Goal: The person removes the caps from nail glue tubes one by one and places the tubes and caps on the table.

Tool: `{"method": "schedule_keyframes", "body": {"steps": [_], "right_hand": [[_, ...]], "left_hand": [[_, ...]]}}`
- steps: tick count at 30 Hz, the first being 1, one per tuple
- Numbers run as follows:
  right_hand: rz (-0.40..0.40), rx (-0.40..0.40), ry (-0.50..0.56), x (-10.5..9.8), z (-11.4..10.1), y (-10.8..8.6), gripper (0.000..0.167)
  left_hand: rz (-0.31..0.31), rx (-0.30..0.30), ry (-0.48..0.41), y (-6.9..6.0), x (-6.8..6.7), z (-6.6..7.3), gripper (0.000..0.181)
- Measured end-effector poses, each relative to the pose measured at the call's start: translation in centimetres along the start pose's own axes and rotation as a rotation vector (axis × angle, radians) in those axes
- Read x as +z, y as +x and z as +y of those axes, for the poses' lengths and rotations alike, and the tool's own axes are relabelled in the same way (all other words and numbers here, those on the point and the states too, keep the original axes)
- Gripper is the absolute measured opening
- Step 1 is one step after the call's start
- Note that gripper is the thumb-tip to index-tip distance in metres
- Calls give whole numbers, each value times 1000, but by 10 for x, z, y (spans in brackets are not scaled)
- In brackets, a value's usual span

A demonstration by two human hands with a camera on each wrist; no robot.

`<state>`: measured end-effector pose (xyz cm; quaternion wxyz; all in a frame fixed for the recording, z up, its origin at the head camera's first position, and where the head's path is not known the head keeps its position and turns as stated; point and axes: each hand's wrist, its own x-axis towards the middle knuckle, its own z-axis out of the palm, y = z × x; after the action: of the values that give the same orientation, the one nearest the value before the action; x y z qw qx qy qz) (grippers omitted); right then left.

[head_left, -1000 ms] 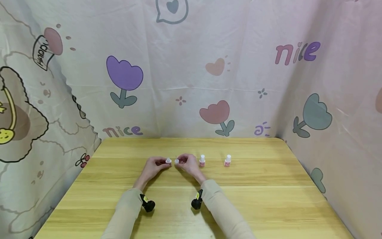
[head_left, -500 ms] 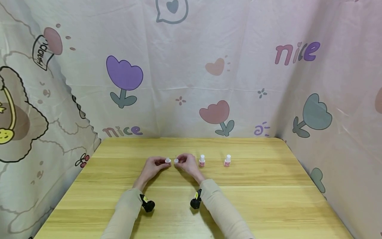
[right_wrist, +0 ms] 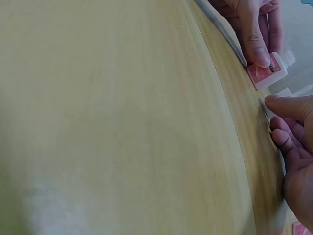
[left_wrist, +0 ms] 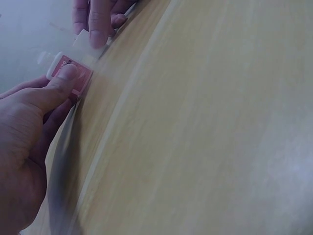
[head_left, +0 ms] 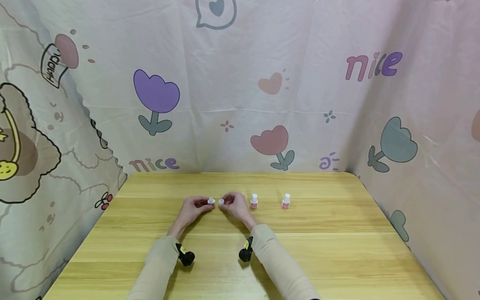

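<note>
A small white bottle with a pink label (head_left: 211,203) stands near the table's middle, and my left hand (head_left: 191,208) grips it between thumb and fingers. Its cap is off; the bare neck (right_wrist: 289,58) shows in the right wrist view. Just to its right, my right hand (head_left: 237,206) pinches the white cap (head_left: 221,202), held with a thin stem pointing upward. Cap and bottle are apart. In the left wrist view the left thumb lies across the pink label (left_wrist: 84,81), and the right fingers hold the pale cap (left_wrist: 86,43) close by.
Two more white bottles with pink labels stand capped to the right, one near bottle (head_left: 254,202) beside my right hand and one farther bottle (head_left: 286,201). The wooden table (head_left: 300,258) ends at a printed cloth backdrop (head_left: 225,146).
Hardly anything differs. My right forearm has shifted very slightly left; both hands keep the bottle and the cap as before.
</note>
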<state>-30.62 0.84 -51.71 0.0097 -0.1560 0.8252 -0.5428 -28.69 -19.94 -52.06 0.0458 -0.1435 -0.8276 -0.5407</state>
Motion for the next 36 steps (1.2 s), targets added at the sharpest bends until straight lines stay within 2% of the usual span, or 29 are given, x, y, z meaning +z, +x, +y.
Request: {"method": "schedule_keyframes", "body": {"steps": [6, 13, 19, 25, 29, 36], "right_hand": [[0, -9, -2, 1, 1, 1, 22], [-9, -14, -2, -1, 0, 1, 23], [-17, -33, 4, -3, 1, -2, 26], [-16, -39, 15, -10, 0, -8, 31], [-37, -37, 28, -15, -1, -12, 41], [-69, -57, 47, -23, -6, -18, 56]], "left_hand": [[-10, -21, -11, 0, -1, 1, 26], [-25, -15, -19, -1, -3, 3, 30], [-28, -51, -58, -3, -4, 6, 34], [4, -93, -45, -5, -6, 9, 42], [34, -112, -12, -7, -9, 9, 51], [78, -123, -47, -12, -9, 15, 61]]}}
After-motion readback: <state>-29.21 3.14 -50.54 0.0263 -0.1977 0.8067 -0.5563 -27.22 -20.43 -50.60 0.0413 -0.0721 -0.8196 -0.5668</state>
